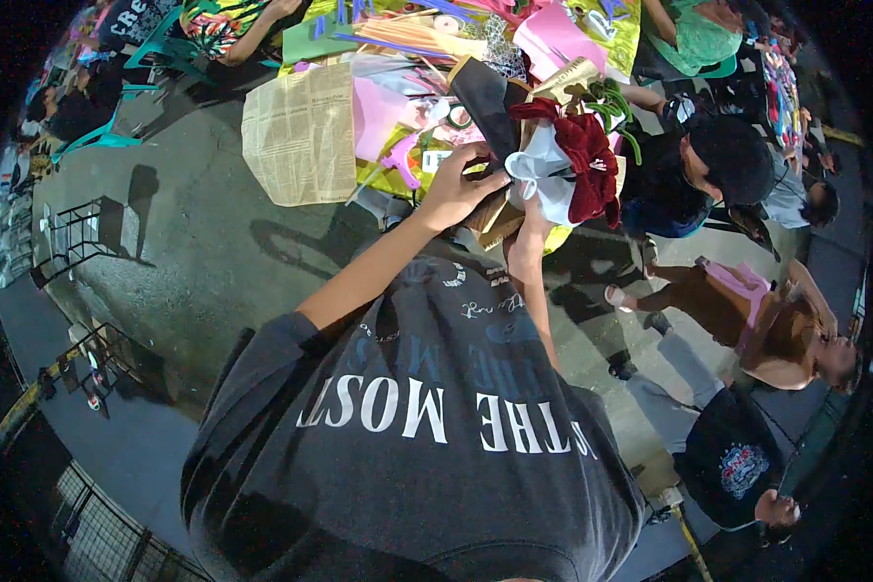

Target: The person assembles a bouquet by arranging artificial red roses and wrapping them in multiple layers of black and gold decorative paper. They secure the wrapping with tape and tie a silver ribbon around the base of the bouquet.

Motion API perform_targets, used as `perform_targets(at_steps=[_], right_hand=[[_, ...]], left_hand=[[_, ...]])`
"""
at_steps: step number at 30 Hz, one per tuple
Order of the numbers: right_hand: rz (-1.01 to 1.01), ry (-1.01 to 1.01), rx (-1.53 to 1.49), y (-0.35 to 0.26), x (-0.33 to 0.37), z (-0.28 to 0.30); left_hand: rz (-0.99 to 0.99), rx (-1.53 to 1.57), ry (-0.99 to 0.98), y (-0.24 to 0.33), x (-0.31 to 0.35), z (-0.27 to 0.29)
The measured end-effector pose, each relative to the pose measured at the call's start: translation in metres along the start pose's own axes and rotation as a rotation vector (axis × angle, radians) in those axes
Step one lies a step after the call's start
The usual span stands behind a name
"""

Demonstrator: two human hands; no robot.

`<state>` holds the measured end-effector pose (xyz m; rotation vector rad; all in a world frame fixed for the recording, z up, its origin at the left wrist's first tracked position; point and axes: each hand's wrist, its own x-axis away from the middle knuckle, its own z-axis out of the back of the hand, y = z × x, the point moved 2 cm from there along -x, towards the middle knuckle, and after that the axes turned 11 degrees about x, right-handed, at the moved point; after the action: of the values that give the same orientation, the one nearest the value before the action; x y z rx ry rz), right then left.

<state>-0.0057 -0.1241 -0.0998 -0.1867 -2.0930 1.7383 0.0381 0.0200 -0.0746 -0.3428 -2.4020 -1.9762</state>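
A bouquet with a large dark red fuzzy flower (590, 155) and a white wrap (543, 170) is in front of me at the table's near edge. My left hand (456, 189) has its fingers curled at the edge of a black wrapping sheet (485, 97) on the bouquet's left side. Below the white wrap, my right hand (532, 206) grips the bouquet's lower part; the wrap covers most of its fingers. Green fuzzy stems (611, 107) stick out beyond the red flower.
On the yellow-covered table lie a newsprint-patterned sheet (301, 136), a pink glue gun (404, 160), a tape roll (460, 117), pink sheets (558, 41) and peach fuzzy sticks (422, 39). A person in a black cap (727, 160) is close on the right. Other people are around.
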Motion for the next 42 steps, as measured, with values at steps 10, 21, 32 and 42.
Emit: perform_targets(at_steps=[10, 21, 32, 42], right_hand=[[0.278, -0.153, 0.431, 0.014, 0.002, 0.014], [0.55, -0.293, 0.786, 0.021, 0.002, 0.026], [0.207, -0.2, 0.277, -0.006, 0.006, 0.008], [-0.013, -0.094, -0.065, -0.002, 0.0, 0.009]], left_hand=[[0.128, 0.253, -0.062, -0.009, -0.01, 0.009], [0.314, 0.066, -0.178, 0.009, -0.011, 0.017], [0.25, 0.125, -0.31, 0.02, -0.01, 0.021], [0.074, 0.152, -0.209, 0.007, -0.011, 0.006]])
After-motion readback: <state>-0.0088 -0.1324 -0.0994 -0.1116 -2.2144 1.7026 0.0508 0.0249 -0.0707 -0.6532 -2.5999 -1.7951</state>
